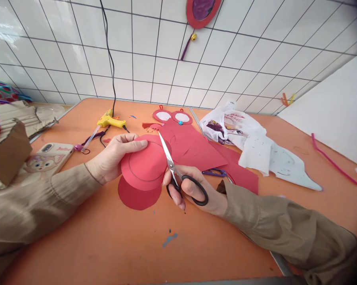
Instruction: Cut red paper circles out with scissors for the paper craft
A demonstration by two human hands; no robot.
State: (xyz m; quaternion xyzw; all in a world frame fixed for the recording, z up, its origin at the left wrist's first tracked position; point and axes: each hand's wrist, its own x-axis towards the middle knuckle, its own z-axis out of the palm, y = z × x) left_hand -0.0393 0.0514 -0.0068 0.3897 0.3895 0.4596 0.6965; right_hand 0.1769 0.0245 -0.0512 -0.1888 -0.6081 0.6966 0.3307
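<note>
My left hand (121, 152) pinches a red paper disc (147, 166) between thumb and fingers at its upper left. A thin ring line is drawn on the disc, inside its edge. Below it, a second, darker red disc (139, 196) lies on the table, partly covered. My right hand (197, 186) is closed round the black handles of a pair of scissors (170, 160). The blades look nearly closed and point up and left, over the right edge of the held disc. Whether they touch the paper I cannot tell.
Behind my hands lie red paper sheets (190, 146) and two red oval frames (162, 115). A yellow glue gun (111, 120) with its cable stands at the back left, near a phone (47, 160) and a cardboard box (8, 146). A white plastic bag (246, 126) holds purple threads at the right.
</note>
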